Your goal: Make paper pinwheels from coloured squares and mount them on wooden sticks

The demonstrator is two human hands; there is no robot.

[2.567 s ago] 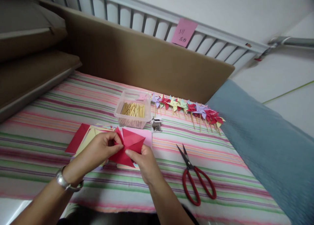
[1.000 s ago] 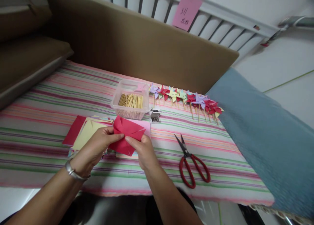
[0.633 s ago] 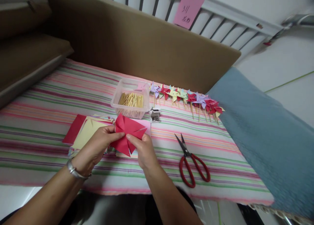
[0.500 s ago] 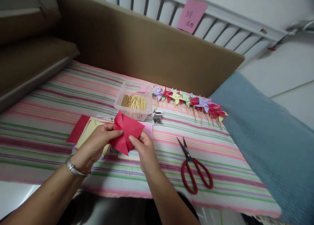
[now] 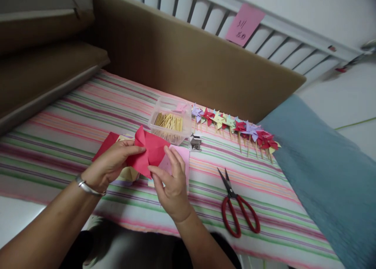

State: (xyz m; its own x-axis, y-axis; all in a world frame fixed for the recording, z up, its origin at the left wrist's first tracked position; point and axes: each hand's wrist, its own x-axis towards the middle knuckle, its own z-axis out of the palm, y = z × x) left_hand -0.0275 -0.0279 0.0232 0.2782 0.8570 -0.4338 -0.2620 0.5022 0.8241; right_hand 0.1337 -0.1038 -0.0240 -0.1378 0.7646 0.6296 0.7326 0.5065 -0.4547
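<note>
A red paper square [image 5: 154,147], cut and partly folded in like a pinwheel, is held up above the striped cloth. My left hand [image 5: 113,163] pinches its left side, thumb pressed near the middle. With my right hand [image 5: 172,183] I grip its right part: the fingertips are at the right corner and the thumb side is at the bottom point. Beneath the hands lie stacked coloured sheets, with a red sheet [image 5: 105,145] on the left and a pink sheet [image 5: 182,159] on the right. Red-handled scissors [image 5: 232,196] lie slightly open to the right.
A clear plastic box [image 5: 151,124] of thin wooden sticks [image 5: 169,122] stands behind the hands. Beside it is a small open box [image 5: 195,143] of metal pins. Finished pinwheels [image 5: 230,124] lie in a row before a cardboard panel [image 5: 188,61]. Cardboard boxes [image 5: 53,75] are at left.
My right hand has shifted its fingers from the lower middle of the red paper to its right and bottom corners. My left hand keeps its pinch. The view has swung slightly left.
</note>
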